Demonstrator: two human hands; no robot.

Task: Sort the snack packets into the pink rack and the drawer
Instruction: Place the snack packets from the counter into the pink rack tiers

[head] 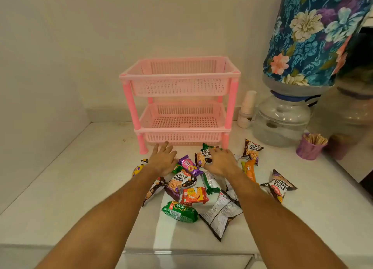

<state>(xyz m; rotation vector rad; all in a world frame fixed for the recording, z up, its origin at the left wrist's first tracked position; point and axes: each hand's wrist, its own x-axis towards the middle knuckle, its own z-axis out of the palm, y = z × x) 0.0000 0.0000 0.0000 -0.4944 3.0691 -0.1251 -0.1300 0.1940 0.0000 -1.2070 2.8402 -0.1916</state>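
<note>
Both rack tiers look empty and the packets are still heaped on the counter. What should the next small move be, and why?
Probably lift the peanut packet that the right hand grips and carry it up to the pink rack just behind. Its trays show no packets yet, and the left hand lies open over the heap, holding nothing.

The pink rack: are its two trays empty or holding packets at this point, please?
Empty: both trays of the pink rack show bare slats.

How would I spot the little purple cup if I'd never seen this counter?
Start at the pink rack, then look right past the clear water dispenser base. Just in front of it, right of the snack packets, stands the purple cup, the only container filled with upright wooden sticks.
</note>
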